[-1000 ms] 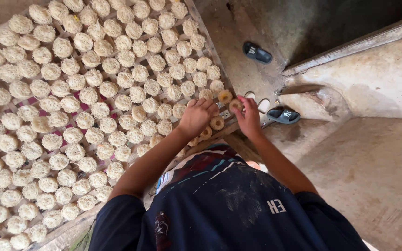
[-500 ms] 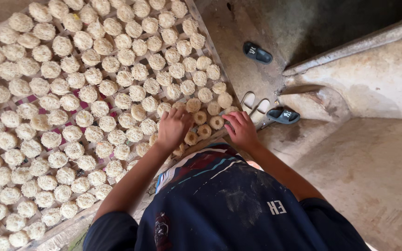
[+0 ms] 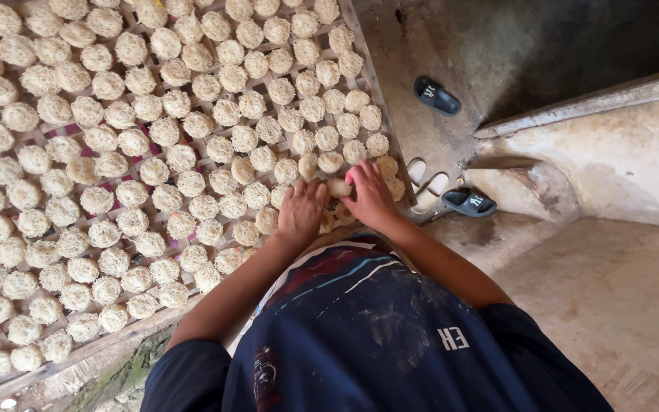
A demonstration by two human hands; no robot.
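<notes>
The person wears a dark navy short-sleeved shirt (image 3: 375, 336) with red, blue and white stripes, dusty smudges.

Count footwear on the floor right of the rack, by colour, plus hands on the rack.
Dark slide sandals: 2, the second below the first
Pale sandals: 2, side by side
Hands on the rack: 2, left hand and right hand
Total: 6

Both arms stretched forward, left hand (image 3: 301, 210) palm down, fingers spread, right hand (image 3: 370, 197) fingers curled, close together.
</notes>
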